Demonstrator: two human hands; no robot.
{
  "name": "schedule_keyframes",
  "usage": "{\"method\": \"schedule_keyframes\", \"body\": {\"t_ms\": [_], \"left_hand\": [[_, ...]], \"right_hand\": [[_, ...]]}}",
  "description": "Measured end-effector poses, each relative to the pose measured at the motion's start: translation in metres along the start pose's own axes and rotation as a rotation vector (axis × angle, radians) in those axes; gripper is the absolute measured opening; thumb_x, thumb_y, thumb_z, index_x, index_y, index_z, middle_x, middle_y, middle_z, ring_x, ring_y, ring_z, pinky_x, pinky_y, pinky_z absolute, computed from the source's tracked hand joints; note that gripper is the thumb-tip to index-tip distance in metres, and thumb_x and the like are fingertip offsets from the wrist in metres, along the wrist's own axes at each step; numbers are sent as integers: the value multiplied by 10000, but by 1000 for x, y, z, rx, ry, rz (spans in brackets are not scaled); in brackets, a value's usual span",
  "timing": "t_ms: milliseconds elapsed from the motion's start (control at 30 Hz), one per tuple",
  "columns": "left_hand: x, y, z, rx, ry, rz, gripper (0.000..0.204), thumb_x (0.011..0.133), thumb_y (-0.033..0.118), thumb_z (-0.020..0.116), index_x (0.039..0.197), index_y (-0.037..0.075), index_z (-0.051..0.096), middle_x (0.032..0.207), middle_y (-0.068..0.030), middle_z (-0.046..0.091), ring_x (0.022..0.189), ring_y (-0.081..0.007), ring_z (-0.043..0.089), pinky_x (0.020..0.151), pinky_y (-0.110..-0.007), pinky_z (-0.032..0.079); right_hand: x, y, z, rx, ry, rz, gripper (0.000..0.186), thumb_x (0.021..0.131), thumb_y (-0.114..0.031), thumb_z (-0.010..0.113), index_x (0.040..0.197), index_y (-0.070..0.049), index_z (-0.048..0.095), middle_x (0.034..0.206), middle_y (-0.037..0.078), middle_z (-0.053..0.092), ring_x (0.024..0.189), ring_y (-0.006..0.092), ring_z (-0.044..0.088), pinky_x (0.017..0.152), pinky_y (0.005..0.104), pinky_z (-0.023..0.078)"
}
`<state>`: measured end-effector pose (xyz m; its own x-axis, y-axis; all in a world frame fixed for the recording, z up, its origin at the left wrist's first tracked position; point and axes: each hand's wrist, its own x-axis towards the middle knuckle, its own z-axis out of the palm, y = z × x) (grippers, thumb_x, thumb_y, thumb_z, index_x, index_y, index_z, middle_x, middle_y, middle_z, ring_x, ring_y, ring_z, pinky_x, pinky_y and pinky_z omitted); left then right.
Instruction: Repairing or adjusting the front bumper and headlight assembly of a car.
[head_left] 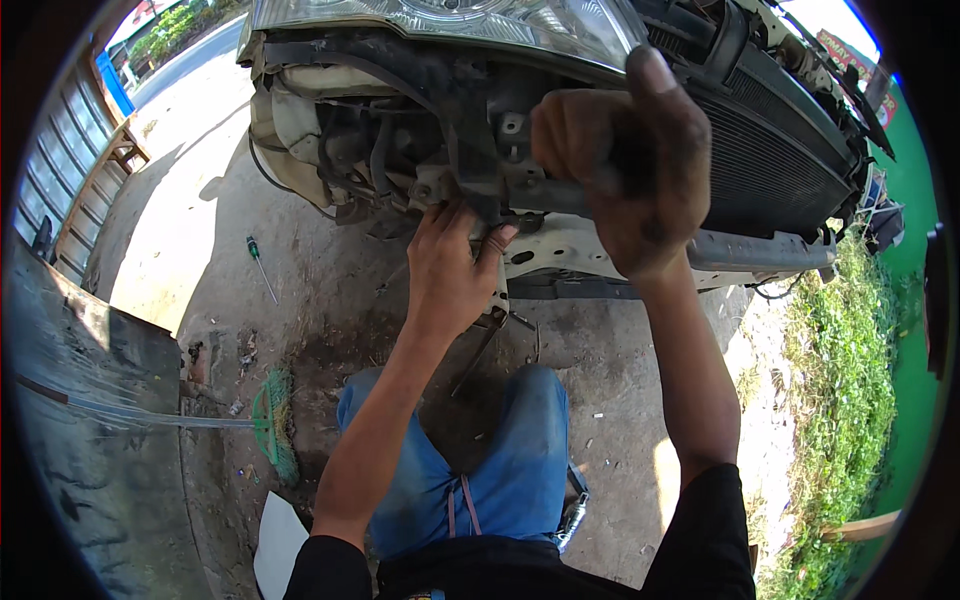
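The front of a car with its bumper off fills the upper middle, a clear headlight (470,18) at its top. My left hand (448,265) reaches up under the headlight, fingers and thumb closed around the lower end of a dark bracket (474,170); its fingertips are partly hidden. To the right, nearer the camera, my right hand (650,165) is raised with curled fingers and the thumb pointing up. Its palm looks dark and greasy, and what it holds, if anything, cannot be made out. Behind both hands runs a pale metal crossbeam (560,245).
A radiator (775,140) stands at the right of the car's front. On the concrete floor lie a green-handled screwdriver (260,268), a green net-covered thing (275,425), a white sheet (280,548) and a metal tool (573,515) beside my leg. Grass (850,350) borders the right.
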<state>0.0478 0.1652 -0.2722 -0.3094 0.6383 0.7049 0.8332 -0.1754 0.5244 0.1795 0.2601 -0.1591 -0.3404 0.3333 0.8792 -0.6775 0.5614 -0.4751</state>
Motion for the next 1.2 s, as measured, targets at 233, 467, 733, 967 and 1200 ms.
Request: {"method": "schedule_keyframes", "body": {"t_ms": [233,467,733,967,1200], "left_hand": [[1,-2,-3,-55,-21,-16,221,932,180,762,1042,4,688,1042,-171,713,1052,-416,633,913,-515,517],[1,-4,0,-40,-39,-35,223,922,171,765,1047,4,686,1059,-173,717,1057,-415,634,921,-518,518],[7,-1,-4,-58,-36,-12,213,913,151,766,1042,6,678,1037,-167,709,1020,-423,638,894,-520,510],[-1,-7,2,-70,-35,14,207,908,134,755,1042,3,665,1025,-171,697,1020,-431,635,893,-534,505],[5,-2,-4,-46,-72,-22,301,963,246,747,1142,14,678,1142,-182,702,1105,-440,624,939,-530,494]], "right_hand": [[3,42,0,404,-35,484,480,1105,-401,439,803,-45,550,617,34,453,546,125,414,542,282,393],[-17,75,-9,-668,206,-80,344,1128,-303,448,1053,-7,604,738,87,600,578,196,547,675,336,517],[11,27,-4,-111,122,170,360,1070,-295,540,848,-12,541,633,34,501,503,109,414,484,290,365],[-29,65,7,-218,232,582,452,1047,-339,515,729,-21,556,681,23,543,508,136,413,502,321,353],[12,40,0,-94,16,172,311,1071,-288,528,966,-1,587,674,24,524,575,114,462,574,311,412]]}}
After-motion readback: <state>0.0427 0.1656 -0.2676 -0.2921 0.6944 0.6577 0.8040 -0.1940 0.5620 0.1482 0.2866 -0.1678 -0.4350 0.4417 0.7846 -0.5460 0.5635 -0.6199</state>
